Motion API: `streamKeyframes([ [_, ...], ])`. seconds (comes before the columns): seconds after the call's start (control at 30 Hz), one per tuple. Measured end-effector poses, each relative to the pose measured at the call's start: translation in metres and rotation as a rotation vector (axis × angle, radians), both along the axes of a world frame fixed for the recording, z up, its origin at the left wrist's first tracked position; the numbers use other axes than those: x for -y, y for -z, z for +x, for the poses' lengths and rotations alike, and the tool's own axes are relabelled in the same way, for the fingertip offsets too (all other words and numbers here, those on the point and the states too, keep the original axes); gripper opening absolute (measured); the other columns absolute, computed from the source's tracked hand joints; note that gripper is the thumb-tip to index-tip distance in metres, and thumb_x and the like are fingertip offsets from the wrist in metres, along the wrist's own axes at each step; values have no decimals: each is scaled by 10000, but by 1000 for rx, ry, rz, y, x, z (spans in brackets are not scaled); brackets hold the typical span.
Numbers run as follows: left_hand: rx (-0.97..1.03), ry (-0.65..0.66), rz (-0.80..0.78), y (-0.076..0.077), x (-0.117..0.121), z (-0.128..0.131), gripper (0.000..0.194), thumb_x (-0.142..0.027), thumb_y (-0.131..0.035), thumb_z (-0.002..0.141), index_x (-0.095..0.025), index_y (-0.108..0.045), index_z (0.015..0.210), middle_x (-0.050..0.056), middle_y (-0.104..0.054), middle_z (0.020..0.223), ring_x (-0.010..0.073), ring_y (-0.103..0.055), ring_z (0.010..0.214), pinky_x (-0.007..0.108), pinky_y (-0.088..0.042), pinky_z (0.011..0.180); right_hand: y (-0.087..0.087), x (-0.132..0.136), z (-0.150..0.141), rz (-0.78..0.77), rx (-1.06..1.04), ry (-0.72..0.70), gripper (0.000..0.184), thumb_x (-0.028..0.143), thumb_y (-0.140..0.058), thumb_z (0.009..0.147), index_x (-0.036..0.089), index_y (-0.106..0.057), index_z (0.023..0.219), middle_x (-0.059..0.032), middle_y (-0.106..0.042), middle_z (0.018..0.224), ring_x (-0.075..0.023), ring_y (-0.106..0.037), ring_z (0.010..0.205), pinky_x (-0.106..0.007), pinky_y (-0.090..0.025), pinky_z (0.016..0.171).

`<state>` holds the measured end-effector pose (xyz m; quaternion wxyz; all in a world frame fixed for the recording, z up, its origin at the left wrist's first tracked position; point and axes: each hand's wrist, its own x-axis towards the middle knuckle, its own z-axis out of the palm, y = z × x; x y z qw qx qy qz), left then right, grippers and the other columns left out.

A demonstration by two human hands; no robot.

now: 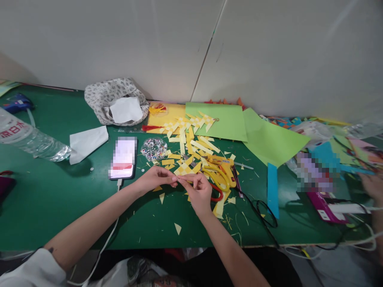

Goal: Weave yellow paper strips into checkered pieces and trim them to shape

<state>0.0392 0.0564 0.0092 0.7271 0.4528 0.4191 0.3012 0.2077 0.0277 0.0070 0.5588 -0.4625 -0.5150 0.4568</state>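
My left hand (160, 179) and my right hand (200, 193) meet over the front middle of the table, thumbs and fingers pinched together tip to tip. Whatever sits between the fingertips is too small to make out. Just beyond them lies a woven yellow-and-white paper piece (183, 169) among cut yellow paper strips (204, 146). Beside my right hand are yellow-handled scissors (223, 179) and a yellow glue gun (229, 169). A red handle loop (220, 193) shows past my right wrist. Behind my left hand is a round clear case of small mixed pieces (154, 149).
A charging phone (123, 157) lies left, near a tilted water bottle (32, 137) and a cloth bag (103, 99). Green paper sheets (269, 135) and a woven paper ornament (188, 122) lie behind. Right are a blue strip (272, 191), black cable and another person's blurred hand (372, 185).
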Motion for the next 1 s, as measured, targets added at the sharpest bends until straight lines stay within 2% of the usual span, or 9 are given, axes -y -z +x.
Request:
streamKeyframes([
  [0.53, 11, 8, -1, 1, 0, -1, 146, -315, -721, 709, -175, -741, 743, 30, -731, 709, 119, -645, 675, 244, -482, 743, 0, 0, 1, 24, 34, 12, 384, 189, -713, 714, 232, -355, 582, -29, -726, 766, -212, -691, 813, -342, -543, 715],
  [0.8, 4, -2, -8, 1, 0, 0, 174, -332, -729, 692, -168, -739, 750, 37, -729, 706, 130, -645, 677, 266, -482, 756, 0, 1, 2, 34, 94, 15, 376, 237, -709, 721, 235, -363, 576, -38, -720, 745, -215, -688, 794, -354, -544, 696],
  [1.0, -14, 9, 2, 0, 0, 0, 161, -325, -721, 699, -172, -738, 746, 42, -728, 710, 134, -643, 680, 270, -480, 760, 1, 2, 3, 106, 140, 4, 386, 232, -688, 739, 238, -347, 559, -32, -721, 758, -218, -687, 821, -368, -551, 716],
])
